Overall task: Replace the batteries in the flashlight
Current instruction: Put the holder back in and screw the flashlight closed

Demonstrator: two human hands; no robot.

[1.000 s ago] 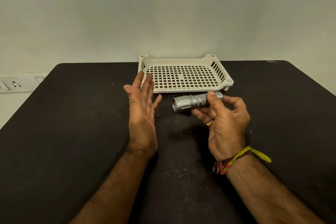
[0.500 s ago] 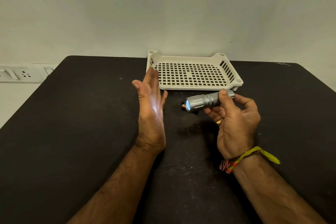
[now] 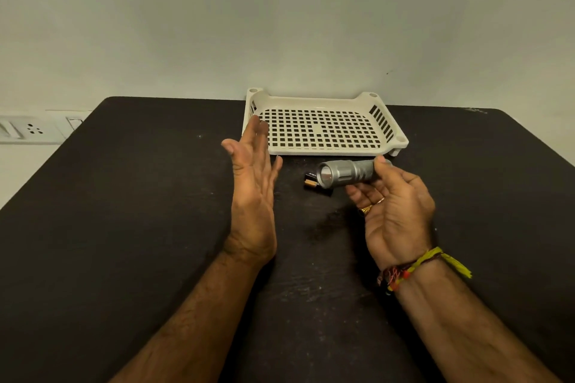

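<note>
A silver flashlight (image 3: 348, 173) lies across the fingers of my right hand (image 3: 395, 211), which is shut on its rear half. Its lens points left toward my left hand (image 3: 253, 186) and shows no beam. My left hand stands on edge, palm facing the lens, fingers spread and holding nothing, a short gap away. Black and copper batteries (image 3: 312, 181) lie on the black table (image 3: 140, 227) just below and behind the flashlight head, partly hidden by it.
A cream perforated plastic tray (image 3: 385, 124) sits at the table's far edge against the wall, just behind both hands. A wall socket panel (image 3: 31, 129) is at the far left, beyond the table's left edge.
The flashlight's beam, which lit my left palm half a second ago, is now off. Both hands stay in nearly the same place, and the batteries on the table show more clearly.
</note>
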